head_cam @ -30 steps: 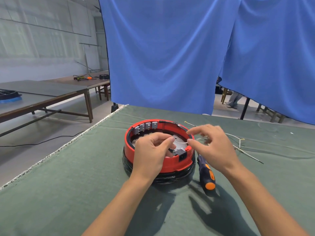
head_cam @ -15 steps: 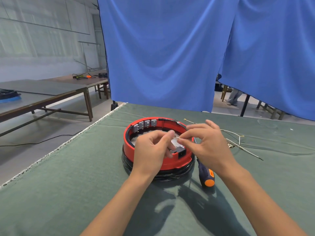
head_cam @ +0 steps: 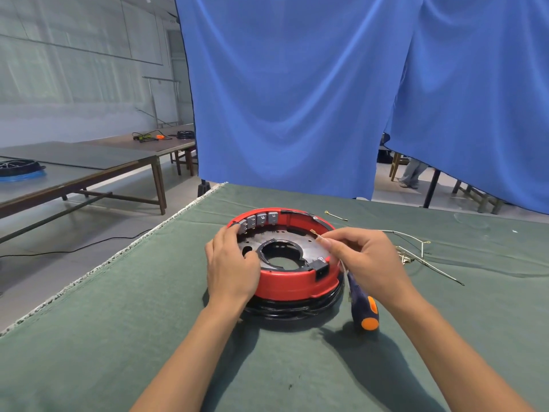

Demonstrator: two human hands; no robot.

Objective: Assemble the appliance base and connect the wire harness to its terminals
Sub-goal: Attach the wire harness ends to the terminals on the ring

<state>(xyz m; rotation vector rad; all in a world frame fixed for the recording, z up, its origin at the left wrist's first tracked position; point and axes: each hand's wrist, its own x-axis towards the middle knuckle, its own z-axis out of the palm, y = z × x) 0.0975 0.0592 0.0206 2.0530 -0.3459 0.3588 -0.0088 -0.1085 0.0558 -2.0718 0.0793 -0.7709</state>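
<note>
A round red appliance base (head_cam: 291, 285) with a black inner plate (head_cam: 292, 243) sits on the green cloth, over a black ring. Several grey terminal blocks (head_cam: 261, 219) line its far left rim. My left hand (head_cam: 230, 263) grips the base's left rim, thumb inside on the plate. My right hand (head_cam: 364, 257) pinches a thin white wire (head_cam: 316, 234) with a brass terminal at its tip, held over the right rim. The wire's tail hangs down beside the base.
A screwdriver with a dark handle and orange end (head_cam: 364, 306) lies right of the base under my right wrist. More loose wires (head_cam: 416, 251) lie on the cloth further right. Blue curtains (head_cam: 297, 99) hang behind the table. Wooden tables (head_cam: 89, 168) stand to the left.
My left hand moved from the base's middle to its left rim, uncovering the black plate. My right hand lifted the wire's terminal end up over the right rim.
</note>
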